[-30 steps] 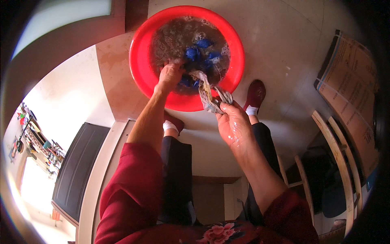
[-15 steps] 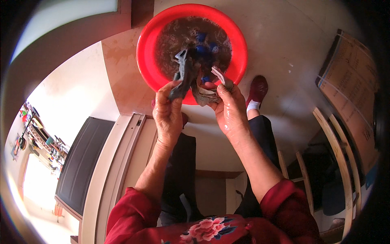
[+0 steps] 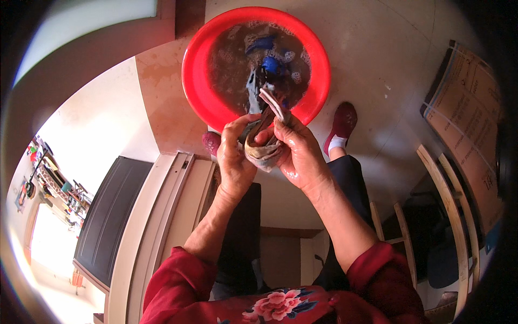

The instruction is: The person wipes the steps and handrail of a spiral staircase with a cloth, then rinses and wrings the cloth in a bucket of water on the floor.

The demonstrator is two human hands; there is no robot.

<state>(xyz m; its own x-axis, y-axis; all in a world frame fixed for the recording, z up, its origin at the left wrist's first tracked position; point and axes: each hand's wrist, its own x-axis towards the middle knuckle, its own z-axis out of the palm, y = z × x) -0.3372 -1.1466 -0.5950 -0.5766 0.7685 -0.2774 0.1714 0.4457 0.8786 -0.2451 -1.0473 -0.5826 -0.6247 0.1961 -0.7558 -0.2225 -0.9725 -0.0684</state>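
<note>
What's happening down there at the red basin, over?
Left fingers and right fingers gripping crumpled cloth. Cloth at near rim of red basin. Blue item in sudsy water beyond.

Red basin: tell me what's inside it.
Murky water, suds and blue items showing at the surface. The bottom of the red basin is hidden by the water; the held cloth covers part of its near side.

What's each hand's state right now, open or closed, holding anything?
Left hand: closed, holding bunched wet grey-and-beige cloth.
Right hand: closed, holding the same bunch from its other side.
</note>
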